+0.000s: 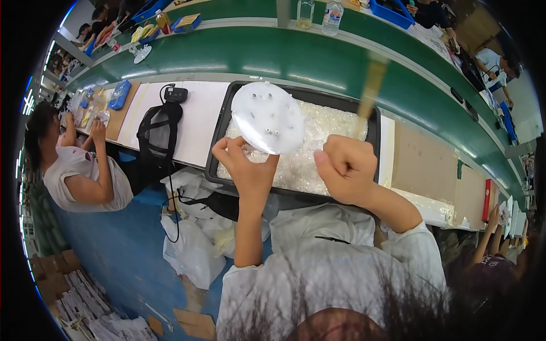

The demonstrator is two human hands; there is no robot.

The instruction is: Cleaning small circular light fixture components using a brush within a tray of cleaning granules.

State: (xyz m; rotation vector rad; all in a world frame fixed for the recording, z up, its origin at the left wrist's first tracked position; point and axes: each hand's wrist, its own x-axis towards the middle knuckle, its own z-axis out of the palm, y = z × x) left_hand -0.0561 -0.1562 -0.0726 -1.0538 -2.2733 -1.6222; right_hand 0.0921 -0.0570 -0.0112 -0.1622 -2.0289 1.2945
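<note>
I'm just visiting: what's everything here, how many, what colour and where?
Tray: 1, black, on the table
Clear bits: many, transparent, in the tray
Disc: 1, white, over the tray
Stick: 1, tan, blurred, right of the disc
Mesh bag: 1, black, left of the tray
Plastic bags: several, white, below the table
Bottles: at least 3, clear and amber, top
Bins: several, blue, along the top
Co-workers: several, mixed clothing, around the edges
Farther clutter: uncounted, mixed colours, beyond the table
Left hand: 1, bare, gripping the disc's lower edge
Right hand: 1, bare, closed, at the stick's base
</note>
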